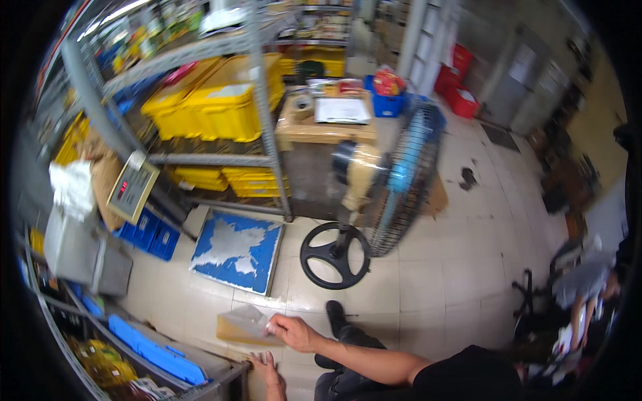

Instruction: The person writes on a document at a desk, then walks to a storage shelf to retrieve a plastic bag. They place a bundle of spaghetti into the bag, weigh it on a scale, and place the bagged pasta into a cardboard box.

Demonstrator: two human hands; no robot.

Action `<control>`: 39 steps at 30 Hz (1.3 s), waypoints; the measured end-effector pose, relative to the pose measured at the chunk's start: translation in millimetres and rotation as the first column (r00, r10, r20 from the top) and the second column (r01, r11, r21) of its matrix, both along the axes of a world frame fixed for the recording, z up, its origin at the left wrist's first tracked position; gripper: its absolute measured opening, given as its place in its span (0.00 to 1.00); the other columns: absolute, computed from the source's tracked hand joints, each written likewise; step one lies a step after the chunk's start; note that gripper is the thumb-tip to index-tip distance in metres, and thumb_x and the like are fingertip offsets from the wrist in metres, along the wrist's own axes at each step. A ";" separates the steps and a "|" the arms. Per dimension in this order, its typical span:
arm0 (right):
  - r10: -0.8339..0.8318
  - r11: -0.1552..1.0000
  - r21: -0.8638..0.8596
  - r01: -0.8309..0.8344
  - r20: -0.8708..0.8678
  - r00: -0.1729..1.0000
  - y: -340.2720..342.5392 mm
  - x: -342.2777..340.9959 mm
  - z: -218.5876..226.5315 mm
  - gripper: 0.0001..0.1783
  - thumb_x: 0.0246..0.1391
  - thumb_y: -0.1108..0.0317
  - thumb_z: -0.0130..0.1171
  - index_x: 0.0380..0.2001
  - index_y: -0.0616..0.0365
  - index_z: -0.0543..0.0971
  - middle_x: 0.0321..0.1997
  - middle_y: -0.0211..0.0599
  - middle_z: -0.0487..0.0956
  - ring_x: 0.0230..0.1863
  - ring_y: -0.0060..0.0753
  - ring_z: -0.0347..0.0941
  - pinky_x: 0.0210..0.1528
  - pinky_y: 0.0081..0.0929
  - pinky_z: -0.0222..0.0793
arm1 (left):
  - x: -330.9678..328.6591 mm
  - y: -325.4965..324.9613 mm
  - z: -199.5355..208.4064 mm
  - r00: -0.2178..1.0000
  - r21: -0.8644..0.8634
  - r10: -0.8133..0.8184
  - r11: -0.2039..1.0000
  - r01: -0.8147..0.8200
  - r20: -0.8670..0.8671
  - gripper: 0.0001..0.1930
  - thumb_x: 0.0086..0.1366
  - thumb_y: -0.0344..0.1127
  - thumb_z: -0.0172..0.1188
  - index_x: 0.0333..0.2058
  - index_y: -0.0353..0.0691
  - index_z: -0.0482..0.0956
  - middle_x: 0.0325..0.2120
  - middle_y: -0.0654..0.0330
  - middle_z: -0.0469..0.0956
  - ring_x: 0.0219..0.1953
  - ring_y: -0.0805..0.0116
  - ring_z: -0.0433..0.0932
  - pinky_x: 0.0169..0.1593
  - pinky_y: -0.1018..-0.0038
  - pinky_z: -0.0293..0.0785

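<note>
My right hand (289, 332) grips the right end of a flat brown package (242, 326) wrapped in clear plastic, low over the tiled floor. The forearm runs back to a black sleeve at the lower right. My left hand (266, 369) lies flat with fingers spread on the corner of a low metal shelf (224, 374), just below the package. A black shoe (336, 317) stands right beside my right hand.
A blue-topped floor scale (235, 248) with its display (132, 187) lies ahead. A standing fan (394, 174) on a black round base (334, 255) is to its right. Behind are yellow crates (221, 100) on racks and a wooden desk (321, 127). Another person (588, 287) sits far right.
</note>
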State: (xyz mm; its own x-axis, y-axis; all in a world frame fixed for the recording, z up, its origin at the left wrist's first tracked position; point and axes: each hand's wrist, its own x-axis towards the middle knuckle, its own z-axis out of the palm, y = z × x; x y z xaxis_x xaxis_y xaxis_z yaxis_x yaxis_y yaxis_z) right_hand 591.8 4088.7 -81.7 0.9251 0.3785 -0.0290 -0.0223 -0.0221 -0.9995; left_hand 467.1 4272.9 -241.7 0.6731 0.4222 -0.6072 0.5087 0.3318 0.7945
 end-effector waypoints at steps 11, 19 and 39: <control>-0.461 0.887 0.088 0.453 0.165 0.872 -276.5 -156.4 112.3 0.08 0.65 0.67 0.55 0.39 0.62 0.78 0.35 0.41 0.82 0.38 0.32 0.80 0.43 0.29 0.73 | -9.3 -281.4 72.4 0.734 -0.744 -0.535 0.262 0.615 0.418 0.28 0.73 0.47 0.48 0.66 0.39 0.60 0.55 0.50 0.72 0.58 0.56 0.72 0.60 0.58 0.71; -0.883 0.190 -0.058 0.980 0.427 0.196 -568.8 -272.4 106.0 0.22 0.54 0.80 0.53 0.54 0.59 0.74 0.51 0.43 0.78 0.45 0.44 0.78 0.49 0.36 0.76 | -7.5 -604.7 130.0 0.700 -0.591 -0.645 0.448 0.671 0.307 0.27 0.66 0.38 0.53 0.62 0.35 0.65 0.52 0.53 0.75 0.55 0.54 0.75 0.58 0.58 0.73; -0.646 0.687 -0.450 0.571 -0.017 0.763 -1003.3 -143.7 91.3 0.54 0.53 0.45 0.69 0.71 0.63 0.52 0.61 0.57 0.73 0.60 0.53 0.72 0.63 0.38 0.67 | 173.6 -1090.0 188.8 -0.185 -0.441 -0.887 -0.380 0.813 0.423 0.21 0.57 0.29 0.72 0.49 0.41 0.77 0.40 0.63 0.80 0.43 0.68 0.79 0.48 0.67 0.77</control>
State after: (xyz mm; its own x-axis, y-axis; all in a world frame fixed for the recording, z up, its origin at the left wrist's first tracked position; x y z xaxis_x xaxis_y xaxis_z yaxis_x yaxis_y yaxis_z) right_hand 448.0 3085.4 9.6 0.9135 -0.3471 -0.2121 -0.3319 -0.3347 -0.8820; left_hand 640.6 3183.0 -52.9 -0.1167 -0.9168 -0.3819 0.6142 -0.3688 0.6976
